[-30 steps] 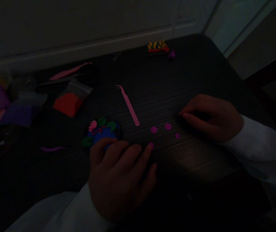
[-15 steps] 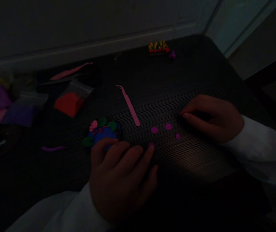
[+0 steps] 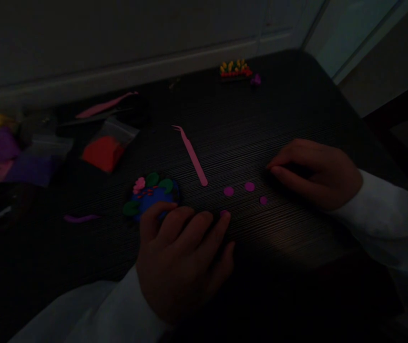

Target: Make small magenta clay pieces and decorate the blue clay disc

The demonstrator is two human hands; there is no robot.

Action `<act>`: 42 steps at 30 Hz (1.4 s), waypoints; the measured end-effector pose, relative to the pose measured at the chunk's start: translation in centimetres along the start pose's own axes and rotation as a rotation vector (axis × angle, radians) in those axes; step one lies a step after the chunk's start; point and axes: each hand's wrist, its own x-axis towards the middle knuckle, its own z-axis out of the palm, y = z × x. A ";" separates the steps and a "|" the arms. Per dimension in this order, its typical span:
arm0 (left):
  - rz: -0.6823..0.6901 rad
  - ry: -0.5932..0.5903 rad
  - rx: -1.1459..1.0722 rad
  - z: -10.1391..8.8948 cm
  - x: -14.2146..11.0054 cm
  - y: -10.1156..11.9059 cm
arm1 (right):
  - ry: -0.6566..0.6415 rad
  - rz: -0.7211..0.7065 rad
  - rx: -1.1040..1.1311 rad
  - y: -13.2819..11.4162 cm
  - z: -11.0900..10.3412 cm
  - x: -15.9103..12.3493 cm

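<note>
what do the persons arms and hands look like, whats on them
Both arms wear long white sleeves, plain as far as the dim light shows: the left sleeve and the right sleeve reach the wrists. The left hand and right hand are bare, without gloves; no ring or watch can be made out.

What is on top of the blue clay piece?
Green leaf shapes, a pink flower and red bits sit on the blue clay piece; the left hand hides its lower edge.

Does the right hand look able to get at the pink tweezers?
Probably yes: the right hand is near the pink tweezers, and only flat magenta clay discs lie between them.
</note>
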 end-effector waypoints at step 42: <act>0.004 0.069 -0.067 0.0 -0.2 -0.2 | -0.027 -0.013 0.028 0.3 -0.1 0.4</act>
